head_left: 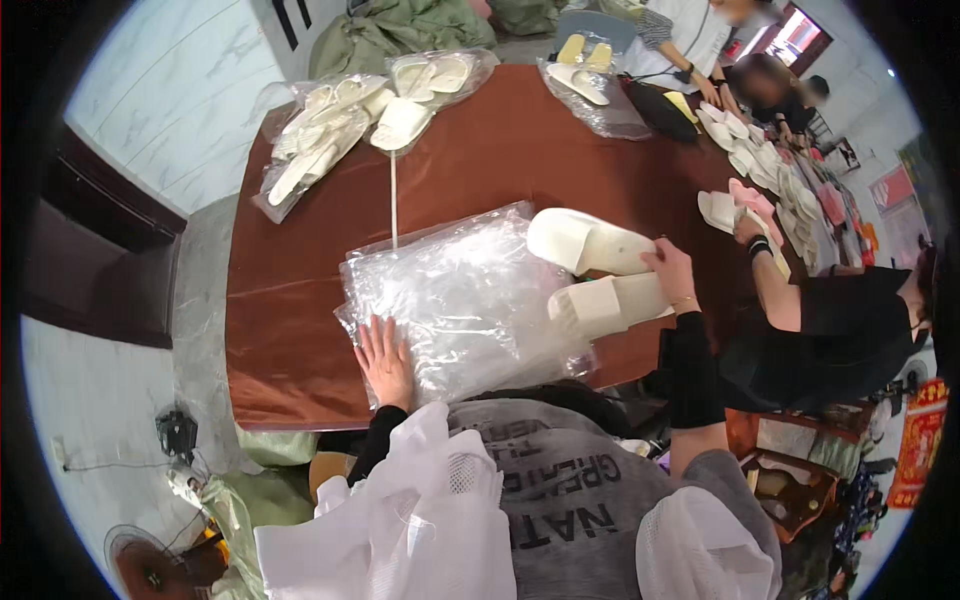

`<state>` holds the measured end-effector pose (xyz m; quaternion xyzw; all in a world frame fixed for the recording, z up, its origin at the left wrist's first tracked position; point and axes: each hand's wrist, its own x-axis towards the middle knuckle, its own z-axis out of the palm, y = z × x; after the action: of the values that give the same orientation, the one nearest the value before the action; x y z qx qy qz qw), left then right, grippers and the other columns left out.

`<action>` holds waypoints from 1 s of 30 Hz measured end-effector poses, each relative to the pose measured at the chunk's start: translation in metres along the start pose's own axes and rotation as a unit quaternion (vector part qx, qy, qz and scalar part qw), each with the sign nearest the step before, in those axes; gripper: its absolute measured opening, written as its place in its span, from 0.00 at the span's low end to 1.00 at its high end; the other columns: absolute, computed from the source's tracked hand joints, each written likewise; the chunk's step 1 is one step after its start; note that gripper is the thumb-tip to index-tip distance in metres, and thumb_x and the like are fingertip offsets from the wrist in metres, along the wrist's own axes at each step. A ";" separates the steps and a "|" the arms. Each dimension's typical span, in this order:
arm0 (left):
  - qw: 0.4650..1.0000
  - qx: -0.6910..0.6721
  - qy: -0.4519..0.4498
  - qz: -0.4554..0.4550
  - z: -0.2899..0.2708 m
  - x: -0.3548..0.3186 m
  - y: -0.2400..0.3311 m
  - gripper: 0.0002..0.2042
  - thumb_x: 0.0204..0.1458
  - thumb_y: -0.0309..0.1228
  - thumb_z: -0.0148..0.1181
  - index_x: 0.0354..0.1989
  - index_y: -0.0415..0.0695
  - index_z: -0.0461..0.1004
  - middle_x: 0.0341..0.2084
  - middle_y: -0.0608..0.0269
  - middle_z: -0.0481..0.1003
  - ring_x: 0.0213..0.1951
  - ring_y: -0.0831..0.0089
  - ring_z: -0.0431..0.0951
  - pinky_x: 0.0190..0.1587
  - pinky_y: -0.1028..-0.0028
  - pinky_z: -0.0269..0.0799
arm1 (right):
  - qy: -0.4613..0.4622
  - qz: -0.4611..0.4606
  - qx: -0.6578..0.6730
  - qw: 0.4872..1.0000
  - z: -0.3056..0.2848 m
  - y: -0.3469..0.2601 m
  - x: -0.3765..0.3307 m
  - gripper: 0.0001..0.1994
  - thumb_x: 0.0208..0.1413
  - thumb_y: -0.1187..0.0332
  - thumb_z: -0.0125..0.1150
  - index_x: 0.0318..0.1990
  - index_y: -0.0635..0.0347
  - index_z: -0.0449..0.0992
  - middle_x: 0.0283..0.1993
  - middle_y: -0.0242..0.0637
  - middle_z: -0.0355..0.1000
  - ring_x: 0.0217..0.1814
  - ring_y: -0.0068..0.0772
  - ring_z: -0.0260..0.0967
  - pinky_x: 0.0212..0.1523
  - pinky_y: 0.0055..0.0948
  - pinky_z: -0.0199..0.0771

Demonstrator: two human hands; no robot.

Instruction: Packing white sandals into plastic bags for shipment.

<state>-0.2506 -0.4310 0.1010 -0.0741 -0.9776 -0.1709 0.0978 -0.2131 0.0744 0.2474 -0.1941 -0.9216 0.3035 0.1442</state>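
Note:
My left hand [383, 362] lies flat with fingers spread on the near left edge of a stack of clear plastic bags [450, 300]. At the stack's right side, my right hand [674, 272] pinches the heel end of a cream-white slide slipper [565, 240], whose toe points left over the bags. A second slipper [592, 308] of the same kind sits just nearer to me, its toe end over the bags and its heel beside my right wrist. Whether my right fingers also touch this second slipper cannot be made out.
Bagged white slippers [318, 150] lie at the far left of the brown-covered table [300, 330]. Another bagged slipper [580, 85] is at the far edge. To the right, a co-worker's hand [748, 229] is at more slippers [718, 210]; other people stand beyond. A fan [150, 565] is at lower left.

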 end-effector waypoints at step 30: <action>0.983 -0.171 -0.042 0.043 -0.034 0.026 -0.025 0.24 0.56 0.32 0.57 0.63 0.50 0.65 0.66 0.58 0.60 0.68 0.53 0.54 0.66 0.50 0.48 | -0.051 -0.068 -0.122 0.989 0.135 -0.025 -0.029 0.12 0.51 0.70 0.56 0.44 0.57 0.71 0.43 0.50 0.69 0.46 0.56 0.69 0.46 0.47 0.71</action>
<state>-0.2746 -0.4636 0.1304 -0.1392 -0.9331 -0.3279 0.0496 -0.2460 -0.0251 0.1536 -0.1310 -0.9690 0.1879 0.0923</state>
